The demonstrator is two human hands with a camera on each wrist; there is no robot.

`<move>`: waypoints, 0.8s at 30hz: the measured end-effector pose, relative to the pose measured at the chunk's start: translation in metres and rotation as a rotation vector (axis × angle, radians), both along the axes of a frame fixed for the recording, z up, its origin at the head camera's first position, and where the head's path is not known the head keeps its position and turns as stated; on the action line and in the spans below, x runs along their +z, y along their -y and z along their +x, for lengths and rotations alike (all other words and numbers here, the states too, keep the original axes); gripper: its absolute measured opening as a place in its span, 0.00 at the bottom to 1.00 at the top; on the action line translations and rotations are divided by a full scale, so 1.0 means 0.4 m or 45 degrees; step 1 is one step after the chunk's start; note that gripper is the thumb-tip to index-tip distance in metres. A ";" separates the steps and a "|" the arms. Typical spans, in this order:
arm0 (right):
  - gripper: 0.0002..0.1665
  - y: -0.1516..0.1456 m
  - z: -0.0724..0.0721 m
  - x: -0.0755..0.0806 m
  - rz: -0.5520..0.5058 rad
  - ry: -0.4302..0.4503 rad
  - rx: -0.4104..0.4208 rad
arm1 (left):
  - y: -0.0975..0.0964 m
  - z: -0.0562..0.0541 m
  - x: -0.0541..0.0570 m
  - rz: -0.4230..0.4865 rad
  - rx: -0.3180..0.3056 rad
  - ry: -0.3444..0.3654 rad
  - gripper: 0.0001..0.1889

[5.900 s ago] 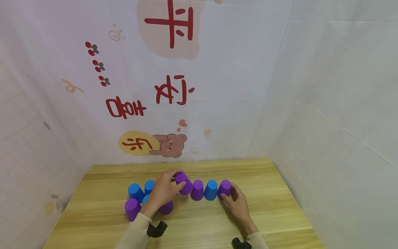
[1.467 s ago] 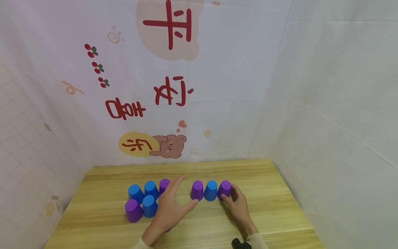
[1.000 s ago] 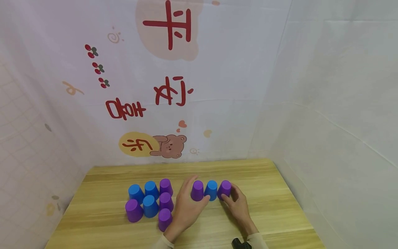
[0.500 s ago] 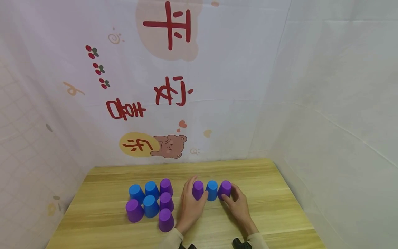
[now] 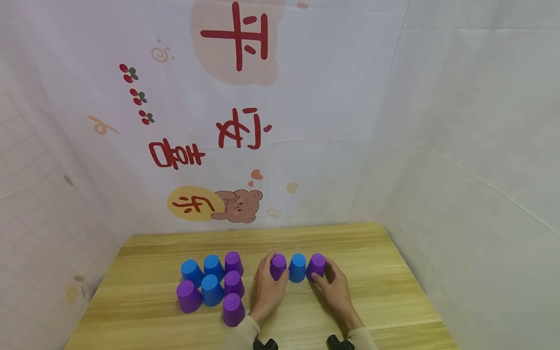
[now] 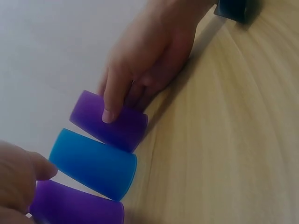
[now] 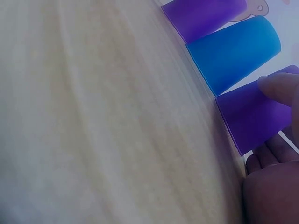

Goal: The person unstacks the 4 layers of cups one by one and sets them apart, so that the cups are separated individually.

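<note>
Three upside-down plastic cups stand in a row on the wooden table: a left purple cup, a blue cup in the middle and a right purple cup. My left hand holds the left purple cup, thumb on its near side and fingers behind it, partly hidden. My right hand grips the right purple cup between thumb and fingers. In the right wrist view the thumb lies on that purple cup, its rim down on the table. The blue cup stands between both hands, its rim close to its neighbours'.
Left of my left hand stands a group of upside-down cups, including a blue cup, a purple cup and a front purple cup. A printed white cloth hangs behind the table, with white side walls.
Earlier my left hand held a tilted purple cup; that cup has left the row's end. My left hand then moved right and closed round the row's left purple cup. My right hand stayed put.
</note>
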State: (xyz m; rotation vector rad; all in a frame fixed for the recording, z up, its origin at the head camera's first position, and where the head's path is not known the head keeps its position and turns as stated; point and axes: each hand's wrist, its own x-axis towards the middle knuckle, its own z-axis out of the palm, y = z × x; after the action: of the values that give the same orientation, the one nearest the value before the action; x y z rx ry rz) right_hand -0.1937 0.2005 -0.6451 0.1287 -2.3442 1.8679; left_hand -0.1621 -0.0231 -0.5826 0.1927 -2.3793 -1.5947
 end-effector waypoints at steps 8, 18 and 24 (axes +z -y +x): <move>0.37 -0.001 -0.001 0.000 0.000 -0.003 0.000 | -0.004 -0.003 -0.008 -0.002 0.084 0.018 0.29; 0.37 -0.001 -0.001 -0.002 0.003 0.005 0.004 | -0.005 -0.003 -0.010 0.001 0.103 0.017 0.27; 0.37 0.000 0.000 0.003 0.004 -0.009 0.008 | -0.005 0.004 0.012 0.017 0.098 -0.021 0.26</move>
State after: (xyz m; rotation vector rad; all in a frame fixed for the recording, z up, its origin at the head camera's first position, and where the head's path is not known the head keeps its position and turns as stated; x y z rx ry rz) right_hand -0.1936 0.2006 -0.6440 0.1424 -2.3448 1.8640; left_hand -0.1604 -0.0213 -0.5778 0.2695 -2.3200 -1.5713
